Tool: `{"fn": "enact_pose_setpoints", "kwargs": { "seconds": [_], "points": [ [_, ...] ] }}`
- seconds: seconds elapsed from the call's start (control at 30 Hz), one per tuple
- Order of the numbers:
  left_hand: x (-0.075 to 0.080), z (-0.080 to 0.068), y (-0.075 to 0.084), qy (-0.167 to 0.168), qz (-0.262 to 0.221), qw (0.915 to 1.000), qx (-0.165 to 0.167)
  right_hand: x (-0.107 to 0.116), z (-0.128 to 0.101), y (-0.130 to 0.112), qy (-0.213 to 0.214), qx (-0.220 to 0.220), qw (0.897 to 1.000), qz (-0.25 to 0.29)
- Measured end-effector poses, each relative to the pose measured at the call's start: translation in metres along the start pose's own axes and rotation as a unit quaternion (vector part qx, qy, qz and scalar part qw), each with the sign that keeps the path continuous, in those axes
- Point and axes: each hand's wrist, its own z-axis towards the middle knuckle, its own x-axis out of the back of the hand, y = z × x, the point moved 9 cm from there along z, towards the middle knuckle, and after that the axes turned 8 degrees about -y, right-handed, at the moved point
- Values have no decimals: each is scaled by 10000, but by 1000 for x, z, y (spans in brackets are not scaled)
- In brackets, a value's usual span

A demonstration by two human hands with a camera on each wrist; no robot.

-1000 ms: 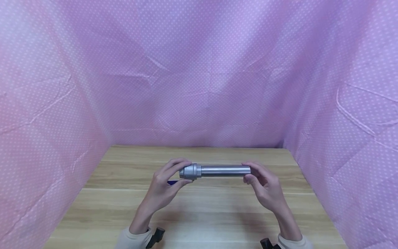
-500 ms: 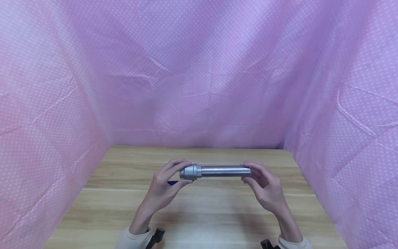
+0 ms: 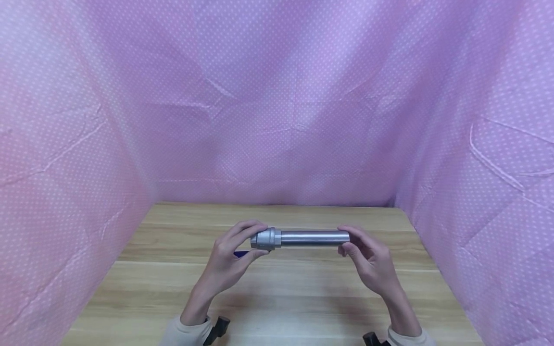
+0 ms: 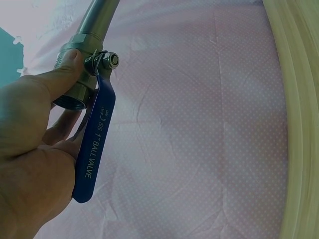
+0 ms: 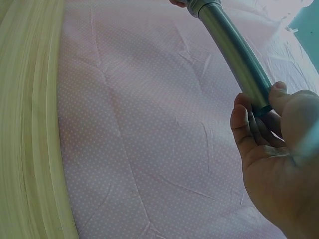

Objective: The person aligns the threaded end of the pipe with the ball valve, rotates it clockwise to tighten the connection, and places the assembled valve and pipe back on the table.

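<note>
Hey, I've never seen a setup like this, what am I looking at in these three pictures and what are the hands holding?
No machine here: a person works with two bare hands, wearing three cameras. The wide picture comes from a camera on the head, looking down at a wooden table walled in by pink dotted cloth. The other two come from cameras on the wrists, looking up along each hand.

The left hand grips a metal ball valve; the left wrist view shows its blue handle, printed "SS 1" BALL VALVE". A steel pipe runs from the valve to the right hand, whose fingers curl round the pipe's far end. The piece is held level above the table. Nothing else shows on the table.
</note>
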Motion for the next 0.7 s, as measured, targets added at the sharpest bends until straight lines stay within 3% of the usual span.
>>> {"fn": "enact_pose_setpoints", "kwargs": {
  "seconds": [0.3,0.7],
  "points": [
    [1,0,1,-1,40,10000,20,-3,6,-9,-93,464,9957,797],
    [-2,0,1,-27,49,10000,12,0,0,-1,2,80,9998,206]
  ]
}}
